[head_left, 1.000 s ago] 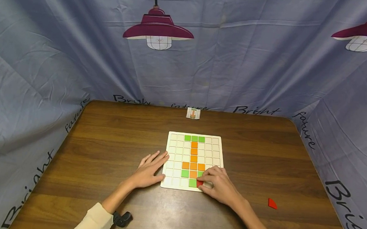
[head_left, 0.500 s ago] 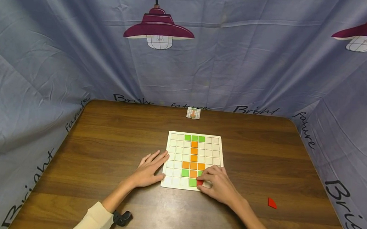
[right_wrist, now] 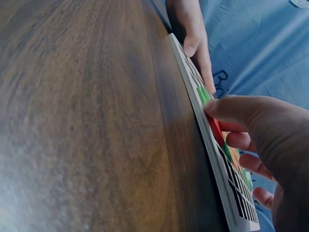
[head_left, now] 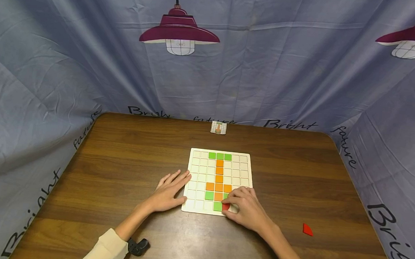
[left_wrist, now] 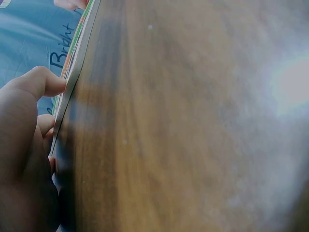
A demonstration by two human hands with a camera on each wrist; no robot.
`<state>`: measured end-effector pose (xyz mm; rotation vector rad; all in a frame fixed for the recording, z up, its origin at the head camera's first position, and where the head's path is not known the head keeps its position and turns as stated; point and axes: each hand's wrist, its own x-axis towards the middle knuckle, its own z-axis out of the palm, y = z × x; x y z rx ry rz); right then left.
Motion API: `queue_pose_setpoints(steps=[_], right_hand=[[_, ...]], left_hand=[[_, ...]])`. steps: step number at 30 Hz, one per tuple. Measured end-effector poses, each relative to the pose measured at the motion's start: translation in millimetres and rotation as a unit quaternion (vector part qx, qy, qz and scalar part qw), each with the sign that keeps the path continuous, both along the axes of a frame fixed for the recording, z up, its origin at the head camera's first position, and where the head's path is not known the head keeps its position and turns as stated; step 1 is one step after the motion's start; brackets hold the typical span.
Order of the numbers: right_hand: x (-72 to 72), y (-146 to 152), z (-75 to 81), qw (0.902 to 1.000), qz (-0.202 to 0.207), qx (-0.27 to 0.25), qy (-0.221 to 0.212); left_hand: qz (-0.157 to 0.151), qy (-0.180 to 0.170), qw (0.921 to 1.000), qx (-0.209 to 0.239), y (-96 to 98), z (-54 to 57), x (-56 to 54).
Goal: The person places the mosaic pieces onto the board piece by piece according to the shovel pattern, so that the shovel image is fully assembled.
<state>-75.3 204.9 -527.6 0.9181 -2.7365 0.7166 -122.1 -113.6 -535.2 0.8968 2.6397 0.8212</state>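
Note:
A white grid board (head_left: pixel 195 169) lies on the wooden table, with green and orange square tiles in some of its cells. My left hand (head_left: pixel 168 193) rests beside the board's left edge, fingers spread, thumb and fingertips touching that edge. At the bottom row my right hand (head_left: pixel 248 209) pinches a red piece (head_left: pixel 225 207) between thumb and fingers. In the right wrist view this red piece (right_wrist: pixel 215 129) sits at the board's near side, right of a green tile (head_left: pixel 217 206). Fingers hide part of the red piece and of the green tile above it.
A second red piece (head_left: pixel 307 229), with one curved side, lies on the table at right. Behind the board a small card (head_left: pixel 218 128) printed with a coloured grid pattern lies near the far edge. A blue-grey curtain (head_left: pixel 269 69) surrounds the table (head_left: pixel 137 148).
Both hands stay nearly where they were. The right thumb has shifted very slightly left at the red piece; the board and tiles look the same.

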Motion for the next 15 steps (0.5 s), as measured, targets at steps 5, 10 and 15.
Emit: queue_pose_setpoints(steps=[5,10,15], right_hand=[[1.3,0.3,-1.1,1.0000,0.000,-0.002,0.004],[2.3,0.1,-1.7,0.9999,-0.004,-0.008,0.009],[3.0,-1.6,-2.6,0.9998,-0.011,-0.010,0.016]], left_hand=[[0.000,0.000,1.0000,-0.002,0.1,-0.2,0.2],[0.000,-0.001,1.0000,-0.003,0.3,-0.4,0.4],[0.001,-0.003,1.0000,0.002,0.4,0.9,0.4]])
